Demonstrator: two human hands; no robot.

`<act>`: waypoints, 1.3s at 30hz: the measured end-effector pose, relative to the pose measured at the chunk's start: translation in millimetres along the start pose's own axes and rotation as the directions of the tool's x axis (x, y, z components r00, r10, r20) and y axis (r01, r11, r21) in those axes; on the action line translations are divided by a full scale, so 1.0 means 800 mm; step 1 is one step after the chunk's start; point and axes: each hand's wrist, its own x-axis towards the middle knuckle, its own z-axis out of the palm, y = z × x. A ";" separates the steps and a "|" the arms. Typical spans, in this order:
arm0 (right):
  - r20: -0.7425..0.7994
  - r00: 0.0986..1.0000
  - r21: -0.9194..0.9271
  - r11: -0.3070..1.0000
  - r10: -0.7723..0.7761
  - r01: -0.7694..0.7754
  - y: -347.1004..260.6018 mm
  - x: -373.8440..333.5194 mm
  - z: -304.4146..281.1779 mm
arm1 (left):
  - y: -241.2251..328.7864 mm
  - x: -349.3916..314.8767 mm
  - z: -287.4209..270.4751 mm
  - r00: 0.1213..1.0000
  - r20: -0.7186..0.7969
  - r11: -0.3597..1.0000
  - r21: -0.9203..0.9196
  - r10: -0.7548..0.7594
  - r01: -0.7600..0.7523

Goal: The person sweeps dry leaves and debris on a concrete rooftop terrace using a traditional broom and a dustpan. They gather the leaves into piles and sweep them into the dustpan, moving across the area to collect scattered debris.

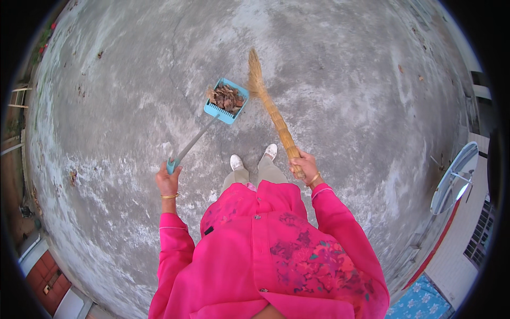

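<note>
My left hand [168, 182] grips the end of the long grey handle of a blue dustpan [226, 101], which rests on the concrete ahead of my feet and holds a heap of dry brown leaves [227, 97]. My right hand [303, 165] is closed around the shaft of a straw broom [271, 106]. The broom's bristle tip fans out just right of the dustpan, touching or nearly touching its edge. Both wrists wear gold bangles and pink sleeves.
Grey concrete ground [345, 80] spreads all around, with a few stray leaves far left and far right. A satellite dish [455, 178] and a white building wall stand at the right edge. Red doors [45, 274] and a drop lie at lower left.
</note>
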 end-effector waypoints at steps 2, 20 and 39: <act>-0.020 0.996 -0.250 0.965 -0.087 0.079 0.002 0.011 0.006 | 0.002 0.001 -0.012 0.999 -0.037 0.999 -0.027 -0.034 0.033; 0.236 0.855 0.048 0.873 0.463 -0.486 0.070 0.100 0.008 | 0.096 0.106 -0.025 0.977 -0.175 0.992 0.063 0.123 -0.113; -0.325 0.942 0.206 0.966 -0.083 0.156 -0.319 0.264 -0.284 | 0.351 0.227 0.117 0.912 -0.353 0.976 -0.015 -0.207 0.216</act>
